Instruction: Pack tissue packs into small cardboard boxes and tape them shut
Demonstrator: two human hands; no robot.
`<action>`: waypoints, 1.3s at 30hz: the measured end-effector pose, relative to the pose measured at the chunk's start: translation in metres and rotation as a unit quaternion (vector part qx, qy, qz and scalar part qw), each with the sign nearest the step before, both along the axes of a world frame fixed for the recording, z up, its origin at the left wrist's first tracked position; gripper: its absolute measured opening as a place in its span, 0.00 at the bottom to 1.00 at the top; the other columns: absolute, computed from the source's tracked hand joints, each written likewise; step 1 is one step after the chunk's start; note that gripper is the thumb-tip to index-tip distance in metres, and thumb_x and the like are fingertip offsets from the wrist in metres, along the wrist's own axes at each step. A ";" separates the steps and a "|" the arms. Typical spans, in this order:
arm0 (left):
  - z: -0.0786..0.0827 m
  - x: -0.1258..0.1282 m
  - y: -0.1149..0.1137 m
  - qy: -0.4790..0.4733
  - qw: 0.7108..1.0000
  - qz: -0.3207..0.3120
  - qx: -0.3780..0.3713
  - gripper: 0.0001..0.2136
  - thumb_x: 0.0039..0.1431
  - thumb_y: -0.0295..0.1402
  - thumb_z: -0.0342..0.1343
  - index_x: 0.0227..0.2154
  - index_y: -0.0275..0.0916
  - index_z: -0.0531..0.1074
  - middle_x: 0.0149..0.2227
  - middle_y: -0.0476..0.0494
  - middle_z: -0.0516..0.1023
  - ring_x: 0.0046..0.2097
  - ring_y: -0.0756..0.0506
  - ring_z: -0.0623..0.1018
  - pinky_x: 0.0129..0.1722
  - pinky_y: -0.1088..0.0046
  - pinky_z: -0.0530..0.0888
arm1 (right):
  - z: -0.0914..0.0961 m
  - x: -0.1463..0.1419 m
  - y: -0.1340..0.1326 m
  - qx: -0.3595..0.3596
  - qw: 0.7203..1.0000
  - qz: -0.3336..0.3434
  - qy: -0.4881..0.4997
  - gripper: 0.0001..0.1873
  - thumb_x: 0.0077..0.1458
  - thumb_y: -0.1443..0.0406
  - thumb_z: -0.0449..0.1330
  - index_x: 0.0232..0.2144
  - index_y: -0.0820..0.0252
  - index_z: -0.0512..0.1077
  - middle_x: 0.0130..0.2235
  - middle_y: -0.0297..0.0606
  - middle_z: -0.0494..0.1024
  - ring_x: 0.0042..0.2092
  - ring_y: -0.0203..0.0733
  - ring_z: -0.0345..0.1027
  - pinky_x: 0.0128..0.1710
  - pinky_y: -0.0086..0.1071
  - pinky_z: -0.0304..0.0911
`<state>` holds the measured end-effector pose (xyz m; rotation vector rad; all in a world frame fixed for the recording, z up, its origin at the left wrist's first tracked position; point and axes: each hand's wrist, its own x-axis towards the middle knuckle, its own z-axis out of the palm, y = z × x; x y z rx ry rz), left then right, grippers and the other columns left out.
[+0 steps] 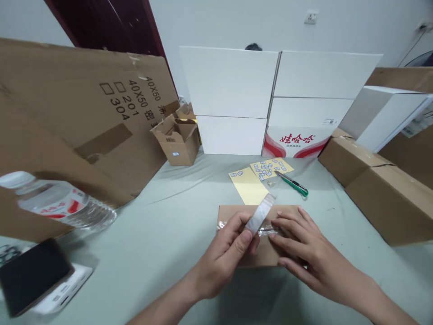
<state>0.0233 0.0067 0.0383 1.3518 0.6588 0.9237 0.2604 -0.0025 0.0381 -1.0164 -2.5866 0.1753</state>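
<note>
Left hand [223,257]: pinches strip of clear packing tape [260,214], tilted, lower end against brown cardboard box [230,214]. Right hand [304,243]: spread flat on box top, just beside tape. Yellow paper sheets [248,185] with small printed labels at 12 o'clock, just past box; green utility knife [294,184] at 1 o'clock, touching sheets. White cartons [230,81] stacked beyond. Water bottle [57,201] lying at 9 o'clock; black phone [34,275] on white power bank [71,289] at 8 o'clock.

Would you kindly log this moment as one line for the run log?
left hand: grips clear tape | right hand: presses on cardboard box | nearby: green utility knife, yellow label sheet
</note>
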 end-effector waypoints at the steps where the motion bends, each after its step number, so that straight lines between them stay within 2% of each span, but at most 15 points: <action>1: -0.001 0.000 0.000 -0.003 1.000 0.001 -0.003 0.16 0.66 0.49 0.48 0.41 0.39 0.65 0.28 0.51 0.64 0.31 0.50 0.64 0.33 0.73 0.61 | 0.000 -0.001 0.000 0.007 1.000 -0.003 0.022 0.15 0.61 0.65 0.58 0.50 0.53 0.72 0.54 0.44 0.73 0.61 0.53 0.61 0.64 0.62 0.46; 4: -0.001 -0.002 -0.001 -0.010 1.000 0.013 -0.005 0.15 0.66 0.48 0.48 0.41 0.39 0.65 0.28 0.51 0.64 0.31 0.49 0.65 0.35 0.72 0.63 | 0.002 -0.004 0.001 0.061 0.991 -0.020 0.117 0.13 0.60 0.71 0.56 0.46 0.56 0.72 0.49 0.44 0.75 0.55 0.48 0.67 0.62 0.54 0.55; 7: 0.001 -0.001 -0.003 0.014 1.000 0.024 0.009 0.16 0.65 0.48 0.48 0.41 0.39 0.67 0.27 0.51 0.64 0.31 0.50 0.65 0.33 0.73 0.63 | 0.009 -0.009 -0.001 0.095 0.977 -0.046 0.183 0.15 0.59 0.73 0.55 0.48 0.59 0.69 0.48 0.46 0.73 0.51 0.45 0.69 0.52 0.41 0.66; 9: 0.003 0.000 -0.005 0.047 0.997 0.035 0.043 0.18 0.65 0.49 0.47 0.43 0.38 0.68 0.27 0.51 0.65 0.30 0.49 0.65 0.32 0.73 0.64 | 0.014 -0.014 -0.004 0.097 0.973 -0.055 0.202 0.18 0.60 0.72 0.56 0.52 0.58 0.67 0.46 0.45 0.73 0.47 0.44 0.70 0.45 0.35 0.69; 12: 0.005 0.004 -0.008 0.119 0.982 0.061 0.130 0.15 0.66 0.44 0.47 0.46 0.39 0.69 0.29 0.49 0.69 0.31 0.49 0.68 0.33 0.72 0.67 | 0.013 -0.025 -0.011 0.059 0.968 -0.058 0.235 0.29 0.60 0.68 0.59 0.62 0.55 0.57 0.41 0.40 0.74 0.40 0.41 0.70 0.40 0.33 0.70; 14: 0.005 0.006 -0.010 0.170 0.962 0.079 0.199 0.11 0.65 0.38 0.50 0.46 0.41 0.69 0.31 0.48 0.73 0.32 0.48 0.71 0.38 0.69 0.69 | 0.008 -0.032 -0.015 -0.012 0.957 -0.070 0.281 0.34 0.62 0.66 0.57 0.66 0.51 0.49 0.41 0.40 0.74 0.41 0.41 0.71 0.40 0.32 0.72; 17: 0.002 0.009 -0.011 0.216 0.928 0.104 0.286 0.09 0.62 0.32 0.54 0.44 0.42 0.67 0.36 0.45 0.76 0.36 0.45 0.74 0.45 0.65 0.70 | 0.002 -0.037 -0.020 -0.168 0.911 -0.080 0.367 0.35 0.65 0.65 0.53 0.68 0.47 0.43 0.51 0.45 0.72 0.50 0.44 0.71 0.43 0.34 0.73; 20: -0.002 0.011 -0.011 0.226 0.908 0.121 0.330 0.07 0.61 0.30 0.54 0.42 0.42 0.65 0.37 0.45 0.76 0.38 0.45 0.74 0.43 0.67 0.71 | 0.004 -0.037 -0.020 -0.302 0.847 -0.032 0.437 0.32 0.65 0.61 0.53 0.67 0.47 0.46 0.58 0.47 0.69 0.57 0.47 0.67 0.51 0.41 0.69; 23: -0.005 0.012 -0.010 0.239 0.898 0.123 0.348 0.06 0.62 0.29 0.53 0.40 0.42 0.65 0.36 0.46 0.75 0.37 0.45 0.74 0.43 0.65 0.72 | 0.012 -0.038 -0.011 -0.365 0.780 -0.009 0.508 0.30 0.64 0.57 0.53 0.65 0.51 0.52 0.52 0.46 0.74 0.54 0.49 0.70 0.54 0.46 0.66; 26: -0.006 0.011 -0.011 0.239 0.892 0.108 0.369 0.05 0.62 0.29 0.54 0.40 0.42 0.66 0.37 0.44 0.74 0.39 0.44 0.74 0.44 0.63 0.72 | 0.018 -0.042 0.002 -0.389 0.743 -0.065 0.541 0.28 0.61 0.57 0.58 0.60 0.56 0.61 0.41 0.42 0.79 0.44 0.44 0.75 0.46 0.40 0.71; 28: -0.006 0.008 -0.012 0.215 0.899 0.118 0.363 0.08 0.61 0.34 0.57 0.41 0.42 0.66 0.41 0.42 0.72 0.45 0.42 0.74 0.47 0.62 0.73 | 0.020 -0.043 0.009 -0.393 0.740 -0.078 0.540 0.26 0.57 0.57 0.62 0.56 0.58 0.67 0.38 0.40 0.79 0.39 0.42 0.75 0.41 0.34 0.71; 31: -0.007 0.001 -0.015 0.141 0.933 0.178 0.280 0.20 0.59 0.43 0.58 0.50 0.46 0.61 0.56 0.37 0.62 0.59 0.38 0.68 0.55 0.57 0.71 | 0.022 -0.039 0.014 -0.386 0.743 -0.062 0.543 0.20 0.57 0.57 0.63 0.50 0.57 0.73 0.41 0.40 0.80 0.43 0.41 0.74 0.41 0.32 0.69; 34: -0.005 -0.006 -0.016 0.120 0.956 0.188 0.189 0.26 0.61 0.40 0.56 0.59 0.49 0.53 0.63 0.37 0.54 0.61 0.39 0.67 0.58 0.58 0.70 | 0.027 -0.034 0.017 -0.382 0.761 -0.021 0.524 0.14 0.61 0.57 0.59 0.47 0.54 0.77 0.46 0.39 0.80 0.46 0.41 0.73 0.44 0.31 0.68; 36: -0.004 -0.010 -0.014 0.135 0.967 0.148 0.157 0.23 0.63 0.37 0.54 0.59 0.49 0.56 0.60 0.37 0.63 0.54 0.41 0.75 0.52 0.62 0.75 | 0.031 -0.032 0.018 -0.376 0.788 0.017 0.487 0.13 0.62 0.57 0.58 0.45 0.54 0.78 0.46 0.38 0.80 0.46 0.41 0.73 0.44 0.32 0.68; 39: -0.003 -0.015 -0.012 0.148 0.971 0.106 0.156 0.12 0.66 0.35 0.51 0.51 0.47 0.68 0.48 0.41 0.77 0.42 0.45 0.80 0.41 0.70 0.79 | 0.036 -0.030 0.018 -0.357 0.816 0.038 0.453 0.15 0.63 0.56 0.57 0.44 0.56 0.78 0.42 0.38 0.80 0.42 0.40 0.74 0.41 0.33 0.69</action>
